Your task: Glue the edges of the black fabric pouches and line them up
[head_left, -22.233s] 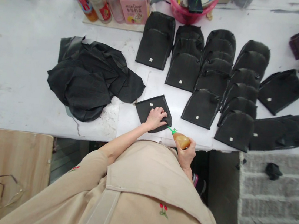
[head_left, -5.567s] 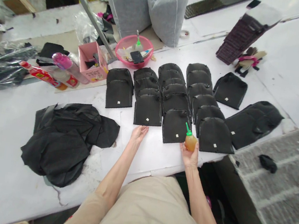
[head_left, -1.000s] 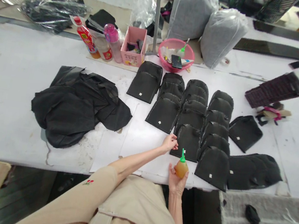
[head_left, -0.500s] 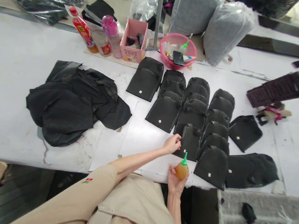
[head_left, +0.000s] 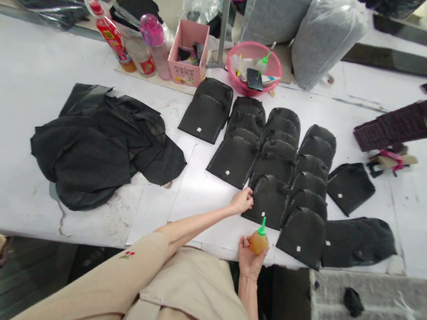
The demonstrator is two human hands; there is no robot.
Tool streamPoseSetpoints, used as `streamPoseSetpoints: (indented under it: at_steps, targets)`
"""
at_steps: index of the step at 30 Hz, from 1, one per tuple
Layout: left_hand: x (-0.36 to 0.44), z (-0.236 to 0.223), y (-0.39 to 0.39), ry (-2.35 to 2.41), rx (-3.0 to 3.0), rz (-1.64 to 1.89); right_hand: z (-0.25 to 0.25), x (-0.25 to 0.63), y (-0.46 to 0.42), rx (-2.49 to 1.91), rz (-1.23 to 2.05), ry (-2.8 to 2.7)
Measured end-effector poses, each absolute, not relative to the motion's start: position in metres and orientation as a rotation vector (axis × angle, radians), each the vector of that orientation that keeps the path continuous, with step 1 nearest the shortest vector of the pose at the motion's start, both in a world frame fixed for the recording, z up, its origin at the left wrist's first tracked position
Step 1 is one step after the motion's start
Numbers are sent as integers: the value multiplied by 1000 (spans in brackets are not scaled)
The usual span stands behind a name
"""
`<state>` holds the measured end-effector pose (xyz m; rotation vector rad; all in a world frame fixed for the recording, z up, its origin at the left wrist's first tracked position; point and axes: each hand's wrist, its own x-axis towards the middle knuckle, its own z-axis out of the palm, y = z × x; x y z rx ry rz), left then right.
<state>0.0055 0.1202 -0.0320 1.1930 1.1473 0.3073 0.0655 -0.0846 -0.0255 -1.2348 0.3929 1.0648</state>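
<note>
My right hand (head_left: 250,259) is wrapped round a small squeeze bottle (head_left: 258,243) with amber liquid and a green nozzle pointing up, close to the table's front edge. My left hand (head_left: 242,200) has its fingers curled in at the left edge of a black fabric pouch (head_left: 270,198), seemingly pinching that edge; the fingertips are partly hidden. This pouch lies flat, with a small white tag near its lower edge, at the front of an overlapping column. Beside it, another column of black pouches (head_left: 302,232) runs on the right, and a shorter one (head_left: 233,157) on the left.
A heap of black fabric (head_left: 90,152) lies on the left. At the back stand bottles (head_left: 113,38), a pink box (head_left: 186,70), a pink basin (head_left: 235,83) holding a phone, and grey stuffed bags (head_left: 322,48). A metal pole (head_left: 224,17) rises there. More black pieces (head_left: 361,243) lie to the right.
The front pouch's left side, folded over before, now lies flat. My left hand has moved slightly left and up with that edge. The right hand still holds the bottle in nearly the same place.
</note>
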Motion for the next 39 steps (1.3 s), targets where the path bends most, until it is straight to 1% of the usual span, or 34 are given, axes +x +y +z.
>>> streamPoseSetpoints:
  at_steps: [3, 7, 13, 18, 22, 30, 34, 39]
  targets:
    - [1, -27, 124, 1214, 1309, 292, -26, 66, -85, -1228, 1061, 425]
    - [2, -18, 131, 1323, 1398, 381, -28, 66, -85, -1236, 1061, 412]
    - [15, -17, 148, 1269, 1237, 412, -26, 66, -85, -1224, 1039, 436]
    - [19, -18, 163, 1208, 1291, 350, -24, 65, -84, -1221, 1033, 467]
    - [20, -20, 166, 1197, 1304, 385, -24, 64, -84, -1229, 1053, 441]
    - [26, -27, 160, 1092, 1031, 488, -14, 57, -87, -1207, 1200, 265]
    - [25, -20, 158, 1089, 953, 491, -12, 52, -86, -1165, 1234, 313]
    - [26, -9, 148, 1052, 844, 530, -24, 52, -89, -1159, 1200, 316]
